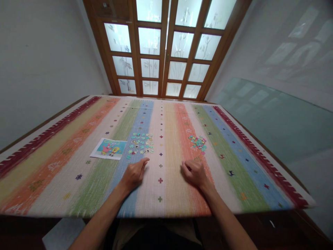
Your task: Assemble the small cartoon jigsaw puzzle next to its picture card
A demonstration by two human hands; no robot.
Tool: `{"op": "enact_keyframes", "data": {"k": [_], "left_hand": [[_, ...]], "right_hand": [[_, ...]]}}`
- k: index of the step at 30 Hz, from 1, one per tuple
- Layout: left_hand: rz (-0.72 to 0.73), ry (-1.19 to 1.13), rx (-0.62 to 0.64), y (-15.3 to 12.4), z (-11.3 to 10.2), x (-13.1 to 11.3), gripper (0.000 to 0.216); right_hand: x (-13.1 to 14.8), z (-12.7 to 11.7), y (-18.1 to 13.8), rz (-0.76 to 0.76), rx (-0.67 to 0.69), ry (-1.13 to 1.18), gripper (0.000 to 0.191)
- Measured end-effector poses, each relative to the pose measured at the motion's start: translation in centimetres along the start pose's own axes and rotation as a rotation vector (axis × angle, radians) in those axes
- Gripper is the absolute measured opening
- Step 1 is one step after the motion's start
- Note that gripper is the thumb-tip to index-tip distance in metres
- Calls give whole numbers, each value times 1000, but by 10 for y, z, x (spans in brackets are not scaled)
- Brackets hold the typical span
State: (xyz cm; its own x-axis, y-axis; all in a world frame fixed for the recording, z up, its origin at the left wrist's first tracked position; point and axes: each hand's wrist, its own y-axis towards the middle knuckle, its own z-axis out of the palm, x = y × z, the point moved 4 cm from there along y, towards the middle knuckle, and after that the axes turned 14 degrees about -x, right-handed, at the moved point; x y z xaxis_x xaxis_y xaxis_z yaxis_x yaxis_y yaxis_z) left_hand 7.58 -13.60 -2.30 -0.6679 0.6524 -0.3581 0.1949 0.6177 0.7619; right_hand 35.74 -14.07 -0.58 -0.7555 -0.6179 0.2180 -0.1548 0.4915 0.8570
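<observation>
My left hand (134, 174) rests on the striped tablecloth with its fingers curled and thumb and index finger together; nothing shows in it. Just beyond it lies a spread of loose jigsaw puzzle pieces (142, 142), mostly teal, set slightly apart from one another. To their left is a picture card (109, 149) with a pink and a yellow cartoon figure on a blue ground. My right hand (194, 172) is closed in a loose fist on the cloth, with nothing visible in it. Beyond that hand sits a tighter heap of puzzle pieces (198, 143), teal, pink and yellow, some overlapping.
The tablecloth (171, 194) has coloured stripes and small woven motifs and covers a wide table. Wooden doors with frosted glass panes (149, 41) stand behind the far edge. Pale walls rise on both sides, and a light greenish panel (281, 114) leans at the right.
</observation>
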Motion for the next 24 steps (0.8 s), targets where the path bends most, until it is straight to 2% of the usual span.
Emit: {"op": "enact_keyframes", "data": {"k": [3, 6, 12, 19, 24], "left_hand": [[-137, 89, -186, 9, -15, 16, 24], [-216, 181, -214, 19, -27, 35, 29], [-190, 256, -92, 30, -38, 73, 45], [-131, 236, 65, 50, -36, 110, 32], [-66, 188, 182, 63, -31, 112, 24]], "right_hand": [[-2, -1, 0, -5, -8, -13, 42], [-3, -2, -1, -11, -11, -30, 42], [-3, -2, -1, -12, -28, -19, 42], [-2, -1, -3, -8, 13, -16, 42], [-3, -1, -4, -9, 22, -19, 41]]}}
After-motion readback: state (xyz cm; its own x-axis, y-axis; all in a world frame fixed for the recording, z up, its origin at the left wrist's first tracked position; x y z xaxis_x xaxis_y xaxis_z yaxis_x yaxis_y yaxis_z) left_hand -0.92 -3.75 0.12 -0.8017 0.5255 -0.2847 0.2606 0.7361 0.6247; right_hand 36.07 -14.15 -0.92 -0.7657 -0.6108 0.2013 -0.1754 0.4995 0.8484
